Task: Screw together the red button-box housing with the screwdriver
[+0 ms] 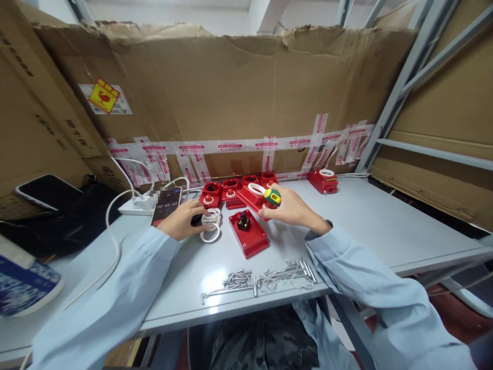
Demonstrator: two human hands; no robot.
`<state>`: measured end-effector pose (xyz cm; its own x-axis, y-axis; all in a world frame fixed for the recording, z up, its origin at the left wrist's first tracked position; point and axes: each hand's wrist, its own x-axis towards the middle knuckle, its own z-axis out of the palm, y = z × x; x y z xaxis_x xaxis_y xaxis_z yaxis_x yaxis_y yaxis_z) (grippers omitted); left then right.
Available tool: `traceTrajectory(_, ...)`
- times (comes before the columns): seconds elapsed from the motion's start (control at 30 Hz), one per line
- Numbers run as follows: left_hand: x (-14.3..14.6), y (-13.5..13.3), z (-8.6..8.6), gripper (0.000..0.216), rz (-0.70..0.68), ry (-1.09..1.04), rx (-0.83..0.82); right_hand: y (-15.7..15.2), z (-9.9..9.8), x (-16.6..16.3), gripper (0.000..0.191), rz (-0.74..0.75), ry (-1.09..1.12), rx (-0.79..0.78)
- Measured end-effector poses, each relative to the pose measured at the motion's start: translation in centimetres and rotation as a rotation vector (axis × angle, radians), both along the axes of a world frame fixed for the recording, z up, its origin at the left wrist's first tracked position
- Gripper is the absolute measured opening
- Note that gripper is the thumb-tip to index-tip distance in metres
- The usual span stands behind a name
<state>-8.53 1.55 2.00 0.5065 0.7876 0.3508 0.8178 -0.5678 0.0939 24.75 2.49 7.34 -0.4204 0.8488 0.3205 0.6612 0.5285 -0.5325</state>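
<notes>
My left hand (185, 220) has its thumb and forefinger on a small pile of white rings (210, 234), its fingers curled round the pile's left side. My right hand (288, 205) grips a red housing (246, 197), tilted above the table, together with a screwdriver (272, 197) whose green and yellow handle sticks out by the thumb. A white ring (257, 189) lies on the housing's top. Below it, a red base plate (252, 239) bears a black switch block (243, 222). Several red button housings (211, 194) stand in a row behind.
Loose screws (236, 279) and metal T-handle tools (231, 293) lie near the front edge. Another red box (322, 181) with a white ring stands at back right. A phone (166, 203), a power strip (134, 205) and white cables are at left. A cardboard wall (239, 92) closes off the back.
</notes>
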Motion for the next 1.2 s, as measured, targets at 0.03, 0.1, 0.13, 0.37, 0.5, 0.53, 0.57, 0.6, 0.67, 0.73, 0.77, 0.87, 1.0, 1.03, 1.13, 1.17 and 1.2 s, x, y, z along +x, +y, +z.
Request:
traceTrajectory(0.03, 0.1, 0.0, -0.1, 0.038, 0.003, 0.023, -0.016, 0.0, 0.0, 0.0, 0.043, 0.000, 0.000, -0.003)
traceTrajectory(0.1, 0.2, 0.1, -0.2, 0.031, 0.003, 0.063, -0.039, 0.0, 0.0, 0.0, 0.042, -0.002, -0.002, -0.008)
traceTrajectory(0.13, 0.2, 0.1, -0.2, 0.028, -0.001, 0.078, -0.037, -0.1, 0.0, 0.0, 0.042, -0.002, -0.005, -0.011)
traceTrajectory(0.37, 0.1, -1.5, 2.0, 0.032, -0.005, 0.095, 0.142, -0.1, 0.1, 0.0, 0.039, 0.003, -0.007, -0.013)
traceTrajectory(0.5, -0.8, -3.9, 2.8, 0.029, 0.042, 0.156, 0.132, -0.2, 0.2, 0.0, 0.038, 0.001, 0.010, -0.027)
traceTrajectory(0.53, -1.1, -4.5, 2.7, 0.028, 0.050, 0.175, 0.102, -0.2, 0.2, 0.0, 0.038, 0.004, 0.010, -0.025)
traceTrajectory(0.57, -1.4, -5.0, 2.4, 0.027, 0.058, 0.188, 0.070, -0.2, 0.2, 0.0, 0.038, 0.007, 0.008, -0.020)
traceTrajectory(0.6, -1.7, -5.4, 2.0, 0.026, 0.069, 0.193, 0.038, -0.2, 0.1, 0.0, 0.039, 0.008, 0.004, -0.013)
traceTrajectory(0.67, -2.2, -5.9, 1.1, 0.024, 0.074, 0.178, -0.043, -0.1, 0.1, 0.0, 0.040, 0.004, -0.008, -0.004)
traceTrajectory(0.73, -2.5, -6.1, 0.5, 0.023, 0.074, 0.145, -0.133, 0.0, 0.0, 0.0, 0.042, -0.005, -0.021, 0.002)
traceTrajectory(0.77, -2.5, -6.0, 0.3, 0.024, 0.079, 0.127, -0.158, 0.0, 0.0, 0.0, 0.042, -0.008, -0.026, 0.003)
traceTrajectory(0.87, -2.0, -5.8, 0.3, 0.032, 0.086, 0.096, -0.140, 0.0, 0.0, 0.0, 0.041, 0.000, -0.032, 0.004)
traceTrajectory(1.0, -1.5, -5.3, -0.3, 0.041, 0.041, 0.122, -0.180, 0.0, -0.1, 0.0, 0.043, 0.000, -0.030, 0.005)
traceTrajectory(1.03, -1.6, -5.2, -0.7, 0.041, 0.039, 0.122, -0.195, 0.0, -0.1, 0.0, 0.044, -0.004, -0.031, 0.002)
traceTrajectory(1.13, -2.1, -5.1, -1.7, 0.039, 0.057, 0.086, -0.199, 0.1, -0.3, 0.0, 0.045, -0.009, -0.033, -0.009)
traceTrajectory(1.17, -2.3, -5.2, -1.9, 0.039, 0.066, 0.075, -0.195, 0.1, -0.3, 0.0, 0.045, -0.007, -0.032, -0.010)
traceTrajectory(1.2, -2.6, -5.2, -2.1, 0.038, 0.074, 0.069, -0.191, 0.1, -0.3, 0.0, 0.045, -0.004, -0.030, -0.011)
